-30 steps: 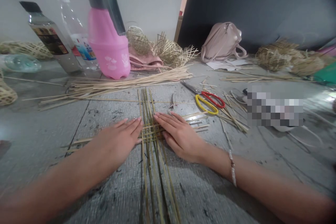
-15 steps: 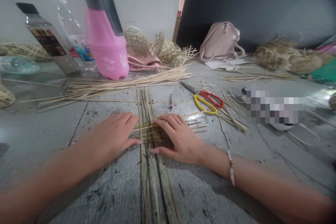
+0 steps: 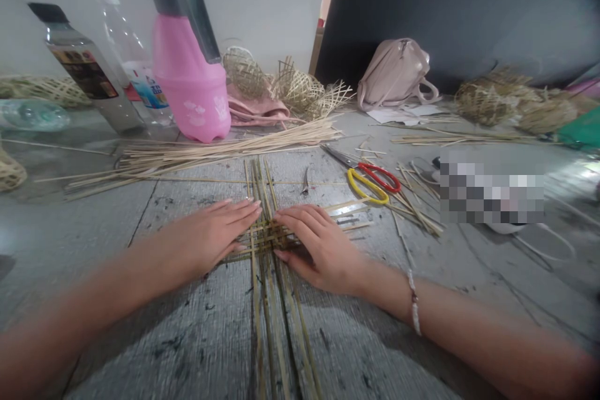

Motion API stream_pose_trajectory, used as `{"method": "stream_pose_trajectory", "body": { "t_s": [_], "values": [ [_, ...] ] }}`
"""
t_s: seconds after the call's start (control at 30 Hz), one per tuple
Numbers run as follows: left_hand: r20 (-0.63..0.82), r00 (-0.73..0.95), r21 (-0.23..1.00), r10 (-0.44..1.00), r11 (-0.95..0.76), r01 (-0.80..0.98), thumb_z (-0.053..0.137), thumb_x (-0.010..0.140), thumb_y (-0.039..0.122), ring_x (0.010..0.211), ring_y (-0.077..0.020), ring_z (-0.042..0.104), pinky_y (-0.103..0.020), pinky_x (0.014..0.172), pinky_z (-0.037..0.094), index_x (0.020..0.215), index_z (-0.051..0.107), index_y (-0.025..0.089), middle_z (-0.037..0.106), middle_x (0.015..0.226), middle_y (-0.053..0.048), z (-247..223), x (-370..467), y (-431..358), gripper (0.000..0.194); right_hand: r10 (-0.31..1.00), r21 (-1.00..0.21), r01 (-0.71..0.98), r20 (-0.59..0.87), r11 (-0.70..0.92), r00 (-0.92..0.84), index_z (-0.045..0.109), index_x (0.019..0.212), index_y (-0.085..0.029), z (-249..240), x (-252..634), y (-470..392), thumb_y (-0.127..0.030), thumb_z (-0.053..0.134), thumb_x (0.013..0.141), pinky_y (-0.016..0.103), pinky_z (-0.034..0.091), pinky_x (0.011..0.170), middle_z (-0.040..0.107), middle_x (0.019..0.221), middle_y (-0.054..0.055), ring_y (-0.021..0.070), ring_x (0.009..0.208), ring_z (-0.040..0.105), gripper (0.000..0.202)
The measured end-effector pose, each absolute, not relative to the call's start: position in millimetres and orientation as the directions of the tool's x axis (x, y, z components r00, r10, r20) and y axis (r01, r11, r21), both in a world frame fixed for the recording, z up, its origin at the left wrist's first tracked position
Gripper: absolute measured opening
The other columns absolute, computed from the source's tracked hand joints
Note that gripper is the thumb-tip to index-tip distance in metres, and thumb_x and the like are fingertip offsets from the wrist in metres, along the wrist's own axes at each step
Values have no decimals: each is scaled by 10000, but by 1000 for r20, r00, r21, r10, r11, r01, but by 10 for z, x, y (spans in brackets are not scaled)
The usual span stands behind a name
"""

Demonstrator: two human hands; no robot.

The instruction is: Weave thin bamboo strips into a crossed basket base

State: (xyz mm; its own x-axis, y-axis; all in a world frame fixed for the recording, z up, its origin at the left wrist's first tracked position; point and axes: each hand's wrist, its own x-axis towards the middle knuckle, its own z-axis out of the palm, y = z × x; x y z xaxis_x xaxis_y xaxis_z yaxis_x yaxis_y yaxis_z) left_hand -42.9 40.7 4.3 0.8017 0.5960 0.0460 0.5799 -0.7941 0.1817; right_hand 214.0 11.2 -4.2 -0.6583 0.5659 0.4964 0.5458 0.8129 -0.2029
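Both our hands rest low over a small open weave [image 3: 265,236] of thin strips, which lies flat on the grey counter [image 3: 197,344] straight in front of us. Our left hand [image 3: 206,237] stretches its fingers across the weave's left side; our right hand [image 3: 323,250] arches over its right side, fingertips and thumb near the crossings. Neither is clenched; we cannot tell whether any strip is pinched beneath the fingers. Long strips run towards us, while shorter crosswise ends stick out past our right hand.

We judge that light, even pressure from both sides suits this best. Fingertips close to the crossings can nudge the strips parallel, with one side steadied while the other is eased in. Pushing hard, or far out on the loose ends, could skew the rows or bend a thin strip.

Beyond the weave lie a bundle [image 3: 234,145] of pale strips and, to the right, scissors [image 3: 352,170] with red and yellow handles.
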Motion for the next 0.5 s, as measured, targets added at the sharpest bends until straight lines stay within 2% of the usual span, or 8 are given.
{"method": "stream_pose_trajectory", "body": {
  "t_s": [0.13, 0.3, 0.5],
  "values": [
    [-74, 806, 213, 587, -780, 588, 314, 1023, 339, 1386, -194, 408, -350, 1150, 290, 1460, 400, 190, 375, 1530, -89, -72, -464, 447, 470, 584, -146, 593, 467, 792, -665, 456, 1372, -50, -108, 2153, 153, -193, 356, 1009, 438, 384, 1123, 526, 1415, 158, 217, 1357, 438, 403],
    [-129, 806, 218, 578, -776, 592, 276, 1013, 275, 1407, -175, 369, -322, 1152, 282, 1462, 403, 176, 326, 1547, -81, -47, -437, 430, 477, 666, -88, 692, 382, 716, -641, 419, 1425, -47, -171, 2182, 169, -51, 282, 947, 533, 242, 1194, 471, 1465, 139, 241, 1421, 346, 498],
    [-174, 794, 232, 582, -760, 608, 295, 942, 145, 1423, -188, 339, -351, 1166, 263, 1461, 400, 142, 276, 1563, -86, 13, -388, 395, 529, 754, -84, 769, 291, 633, -589, 372, 1464, -64, -157, 2160, 151, -55, 284, 917, 541, 173, 1209, 413, 1509, 120, 232, 1443, 300, 554]
  ]
}}
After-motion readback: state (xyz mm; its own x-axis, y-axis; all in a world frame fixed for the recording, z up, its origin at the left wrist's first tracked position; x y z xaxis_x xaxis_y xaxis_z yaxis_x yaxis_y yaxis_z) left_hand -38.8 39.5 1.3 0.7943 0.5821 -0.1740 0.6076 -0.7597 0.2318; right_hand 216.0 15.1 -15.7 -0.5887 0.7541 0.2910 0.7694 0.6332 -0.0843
